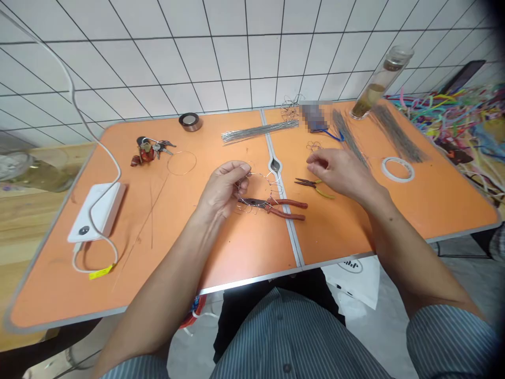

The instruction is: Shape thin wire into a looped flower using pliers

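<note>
My left hand (pixel 224 190) pinches a thin wire ring (pixel 272 182) with small loops along it, over the middle of the orange table (pixel 244 258). Beneath the ring lie red-handled pliers (pixel 284 206), their jaws toward my left hand. My right hand (pixel 339 171) is above the table's right half, its fingers curled down beside a small bent wire piece (pixel 314 147); whether they touch it or hold anything is too small to tell. Just left of that hand are small yellow-handled pliers (pixel 311 183).
Straight wires (pixel 260 130), tape rolls (pixel 190 121) (pixel 397 169), wire bundles (pixel 398 131) and a glass bottle (pixel 376 89) stand or lie toward the back and right. Keys (pixel 155 149), a wire hoop (pixel 182 163) and a white power bank (pixel 97 212) with its cable are left.
</note>
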`<state>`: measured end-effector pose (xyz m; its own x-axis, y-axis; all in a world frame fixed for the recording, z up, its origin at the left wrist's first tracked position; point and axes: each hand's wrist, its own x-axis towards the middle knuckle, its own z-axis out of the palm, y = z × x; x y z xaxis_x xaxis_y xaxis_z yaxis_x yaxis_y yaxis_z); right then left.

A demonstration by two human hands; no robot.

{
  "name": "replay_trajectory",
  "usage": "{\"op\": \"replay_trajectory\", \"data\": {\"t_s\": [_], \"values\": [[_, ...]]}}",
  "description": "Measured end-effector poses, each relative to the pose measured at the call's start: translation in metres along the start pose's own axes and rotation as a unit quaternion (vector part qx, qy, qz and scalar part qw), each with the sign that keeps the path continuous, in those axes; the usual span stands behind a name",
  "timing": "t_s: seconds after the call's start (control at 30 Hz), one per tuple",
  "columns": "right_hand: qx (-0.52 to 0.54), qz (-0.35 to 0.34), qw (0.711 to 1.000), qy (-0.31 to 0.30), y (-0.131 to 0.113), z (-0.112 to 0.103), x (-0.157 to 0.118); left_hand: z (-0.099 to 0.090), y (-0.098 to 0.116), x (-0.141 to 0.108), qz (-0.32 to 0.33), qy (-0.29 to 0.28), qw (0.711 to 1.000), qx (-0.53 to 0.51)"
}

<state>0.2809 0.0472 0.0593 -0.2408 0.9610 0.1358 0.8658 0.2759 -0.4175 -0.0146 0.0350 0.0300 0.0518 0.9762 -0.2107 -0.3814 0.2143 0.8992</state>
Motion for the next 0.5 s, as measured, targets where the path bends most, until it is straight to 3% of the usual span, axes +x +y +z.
{"op": "replay_trajectory", "data": {"t_s": [0.1,0.23,0.5], "values": [[-0.137,0.029,0.988,-0.067,0.024,0.003,-0.020,0.000,0.002,-0.001,0.001,0.005,1.000,-0.015],[-0.214,0.049,0.969,-0.113,0.039,0.009,-0.039,0.001,0.005,-0.002,-0.002,0.002,1.000,-0.030],[-0.176,0.053,0.972,-0.146,0.063,0.012,-0.021,-0.001,0.010,-0.002,0.014,-0.024,0.997,-0.070]]}}
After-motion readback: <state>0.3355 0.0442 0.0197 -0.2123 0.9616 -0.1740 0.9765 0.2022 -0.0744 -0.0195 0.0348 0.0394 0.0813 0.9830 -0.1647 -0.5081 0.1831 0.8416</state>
